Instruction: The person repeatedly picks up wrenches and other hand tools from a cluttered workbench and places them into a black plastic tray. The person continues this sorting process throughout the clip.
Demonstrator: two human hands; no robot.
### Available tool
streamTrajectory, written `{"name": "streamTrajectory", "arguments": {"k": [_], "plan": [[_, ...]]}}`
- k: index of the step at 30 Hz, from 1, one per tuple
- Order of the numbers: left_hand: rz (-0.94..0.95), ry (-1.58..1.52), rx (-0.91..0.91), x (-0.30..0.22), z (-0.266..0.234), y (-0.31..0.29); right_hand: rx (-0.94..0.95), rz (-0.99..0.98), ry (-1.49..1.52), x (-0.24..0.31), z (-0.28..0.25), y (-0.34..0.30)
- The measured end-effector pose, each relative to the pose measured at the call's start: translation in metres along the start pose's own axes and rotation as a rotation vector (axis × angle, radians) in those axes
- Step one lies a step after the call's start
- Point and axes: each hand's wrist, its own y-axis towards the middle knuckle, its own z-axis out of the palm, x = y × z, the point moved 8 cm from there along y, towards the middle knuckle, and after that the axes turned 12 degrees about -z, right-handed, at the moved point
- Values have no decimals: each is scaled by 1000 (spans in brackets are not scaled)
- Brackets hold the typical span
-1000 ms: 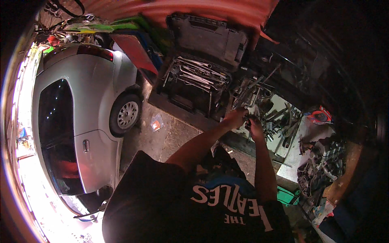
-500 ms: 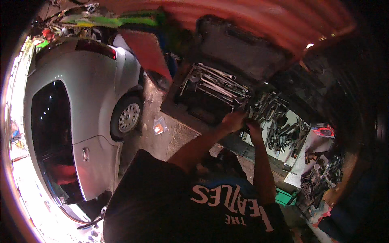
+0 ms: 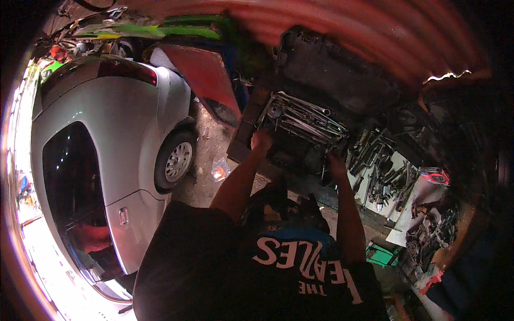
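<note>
A black tool case (image 3: 250, 123) lies with its lid (image 3: 337, 64) raised at the back. Several long metal wrenches (image 3: 302, 117) are heaped in its base. At the case's near left part is my left hand (image 3: 261, 140), its fingers curled; what they hold, if anything, is hidden. My right hand (image 3: 337, 163) is in shadow by the near right part of the case, beside a pile of sockets and small tools (image 3: 369, 147). Its fingers are too dark to read.
A silver car (image 3: 128, 117) stands to the left, its wheel (image 3: 179, 159) facing the case. A red panel (image 3: 201, 75) leans beyond it. Metal parts (image 3: 431, 230) crowd the right side, with a green object (image 3: 381, 255) nearer. Corrugated red sheeting (image 3: 375, 27) closes off the back.
My hands were close together at the case's near right corner. The left has moved left along the case; the right stays near the right part. The view has shifted slightly.
</note>
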Motion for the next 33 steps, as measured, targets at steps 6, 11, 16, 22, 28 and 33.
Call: {"name": "streamTrajectory", "arguments": {"k": [6, 11, 16, 22, 28, 33], "plan": [[-74, 40, -56, -12, 18, 42, 103, 83, 49, 6, -30, -55], [-116, -17, -160, -11, 31, 66, -154, 754, 952, -28, 9, -120], [-163, -99, -104, -15, 18, 47, -68, 530, 601, -27, 17, -124], [-121, -81, -151, -28, 19, 33, 118, 392, 232, -25, 43, -121], [-76, -98, -193, -24, 41, 63, -64, 499, 558, -14, 38, -111], [-67, -125, -186, -27, 23, 44, 123, 38, -47, 19, 16, -99]]}}
